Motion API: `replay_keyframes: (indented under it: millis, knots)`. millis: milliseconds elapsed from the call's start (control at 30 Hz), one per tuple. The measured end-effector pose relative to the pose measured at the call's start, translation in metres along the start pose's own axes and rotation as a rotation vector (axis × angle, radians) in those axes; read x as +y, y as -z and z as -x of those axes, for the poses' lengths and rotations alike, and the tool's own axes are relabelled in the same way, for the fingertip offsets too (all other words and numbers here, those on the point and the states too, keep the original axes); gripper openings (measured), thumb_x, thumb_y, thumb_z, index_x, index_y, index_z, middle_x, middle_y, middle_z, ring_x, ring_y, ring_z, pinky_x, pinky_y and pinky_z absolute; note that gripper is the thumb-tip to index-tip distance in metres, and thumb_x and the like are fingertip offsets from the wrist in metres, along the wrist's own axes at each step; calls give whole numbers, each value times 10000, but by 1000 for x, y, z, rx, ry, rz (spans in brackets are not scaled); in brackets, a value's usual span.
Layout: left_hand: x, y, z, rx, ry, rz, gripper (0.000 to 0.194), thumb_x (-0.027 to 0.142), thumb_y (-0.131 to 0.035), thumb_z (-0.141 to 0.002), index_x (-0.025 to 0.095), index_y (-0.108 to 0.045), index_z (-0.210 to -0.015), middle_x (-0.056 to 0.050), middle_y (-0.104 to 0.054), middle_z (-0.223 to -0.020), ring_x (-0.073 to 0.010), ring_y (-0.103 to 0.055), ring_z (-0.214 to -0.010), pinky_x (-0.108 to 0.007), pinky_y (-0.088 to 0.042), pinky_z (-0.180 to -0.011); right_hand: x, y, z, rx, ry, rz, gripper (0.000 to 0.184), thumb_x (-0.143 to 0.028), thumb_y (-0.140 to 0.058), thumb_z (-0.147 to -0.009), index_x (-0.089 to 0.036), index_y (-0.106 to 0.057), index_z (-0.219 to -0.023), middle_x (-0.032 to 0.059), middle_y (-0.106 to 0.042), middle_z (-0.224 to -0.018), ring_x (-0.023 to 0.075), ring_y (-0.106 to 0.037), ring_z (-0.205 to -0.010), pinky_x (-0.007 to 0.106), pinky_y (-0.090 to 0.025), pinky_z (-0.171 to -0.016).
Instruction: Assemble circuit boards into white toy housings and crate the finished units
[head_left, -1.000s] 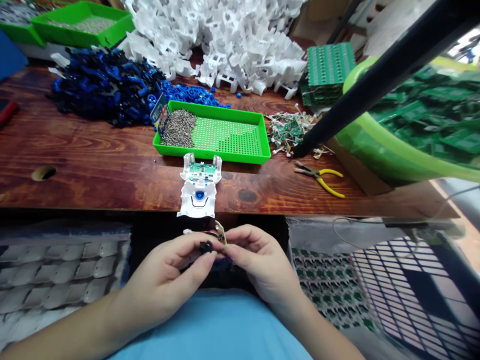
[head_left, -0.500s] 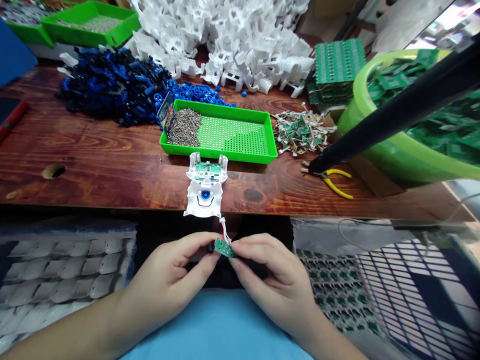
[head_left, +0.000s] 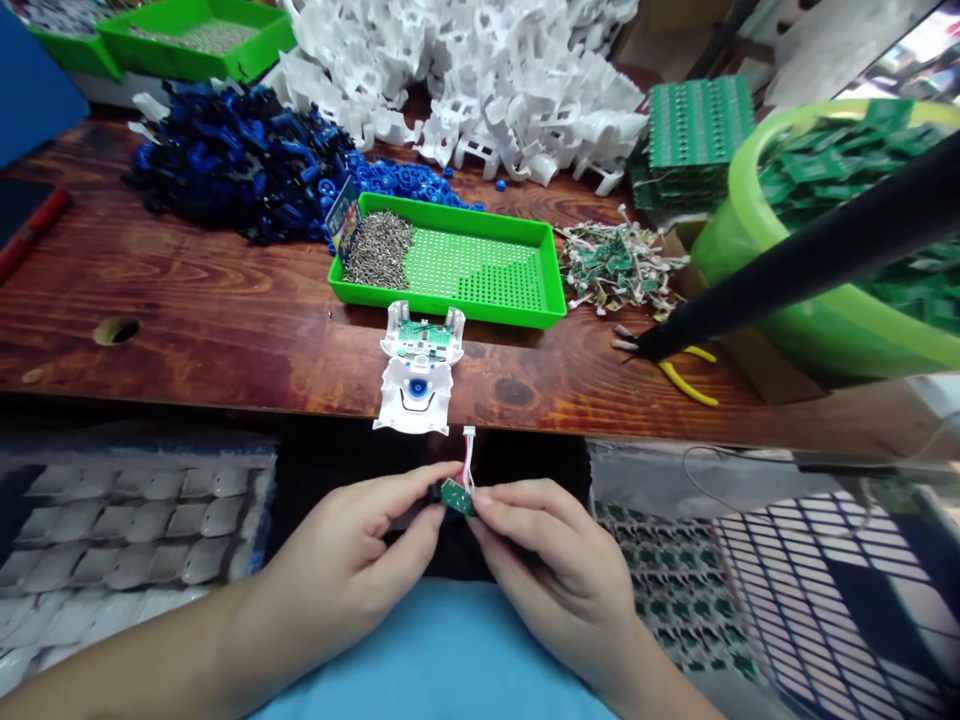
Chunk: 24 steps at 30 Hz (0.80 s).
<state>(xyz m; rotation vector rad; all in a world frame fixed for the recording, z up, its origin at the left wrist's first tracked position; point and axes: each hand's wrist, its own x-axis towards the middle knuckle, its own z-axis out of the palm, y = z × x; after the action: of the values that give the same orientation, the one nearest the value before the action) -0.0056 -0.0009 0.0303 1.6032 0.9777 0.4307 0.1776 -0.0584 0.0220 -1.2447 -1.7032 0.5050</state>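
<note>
Between my hands is a small green circuit board (head_left: 457, 496), with red and white wires (head_left: 468, 462) rising to a white plug. My right hand (head_left: 559, 545) pinches the board's right end between thumb and fingers. A small black part (head_left: 435, 493) sits at the board's left end, pinched by my left hand (head_left: 367, 545); whether it is joined to the board I cannot tell. Just beyond, at the table's front edge, lies an opened white plastic housing (head_left: 414, 405). Its far half carries a green circuit board (head_left: 426, 338), and a blue round piece (head_left: 418, 388) sits in the near half.
A green tray (head_left: 480, 308) holds screws. Behind it are piles of blue-black parts (head_left: 240, 160) and white shells (head_left: 480, 80). To the right are wired boards (head_left: 619, 260), yellow-handled pliers (head_left: 688, 384), a slanting black pole (head_left: 810, 255) and a green tub (head_left: 742, 200) of boards.
The small board has turned from edge-on to show its green face, and its wires now point upward. Both hands stay together, keeping their pinch. The view has shifted slightly left.
</note>
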Motion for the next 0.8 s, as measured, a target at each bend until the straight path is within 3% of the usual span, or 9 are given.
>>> replay_keyframes:
  millis: [300,800]
  knots:
    - [1,-2,-1,-13,91,215,384,320,-529,-912,268,-570,-1290,2,-686,-1198,-163,-635,-1088,-191,-488,-944,2,-8,1,50,-68,-22,277,-8,-619,-780,-192,-670,-981,64,-700,-912,123,-687,-856,196,-593,-759]
    - [5,-6,-12,9,170,676,212,251,-642,-856,321,-715,-1042,60,-751,-931,-65,-656,-846,-101,-497,-796,-4,-13,1,104,-122,11,393,-69,-623,-798,-210,-550,-1157,14,-661,-936,94,-640,-843,194,-544,-762]
